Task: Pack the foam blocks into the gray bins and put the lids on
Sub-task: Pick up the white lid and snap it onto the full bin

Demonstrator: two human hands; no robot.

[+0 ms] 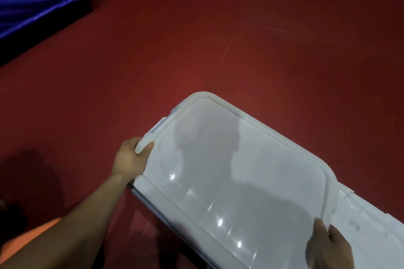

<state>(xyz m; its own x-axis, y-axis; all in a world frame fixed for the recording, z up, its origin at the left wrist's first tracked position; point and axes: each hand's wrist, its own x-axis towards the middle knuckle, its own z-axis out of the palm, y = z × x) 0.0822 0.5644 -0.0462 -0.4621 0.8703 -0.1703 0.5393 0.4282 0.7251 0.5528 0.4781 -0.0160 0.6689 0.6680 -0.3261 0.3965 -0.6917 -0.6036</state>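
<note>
A large white translucent lid (236, 159) with a raised rim fills the lower right of the head view. My left hand (131, 157) grips its near-left corner, thumb on top. My right hand (328, 247) holds the rim at its right end. Under the lid shows a second white lid (367, 220) and a dark gray bin edge (157, 209). No foam blocks are in view; the bin's inside is hidden.
Red floor (218, 28) spreads all around. A blue padded mat (32, 0) lies at the far left. Something orange (37, 231) shows at the bottom left beside my forearm.
</note>
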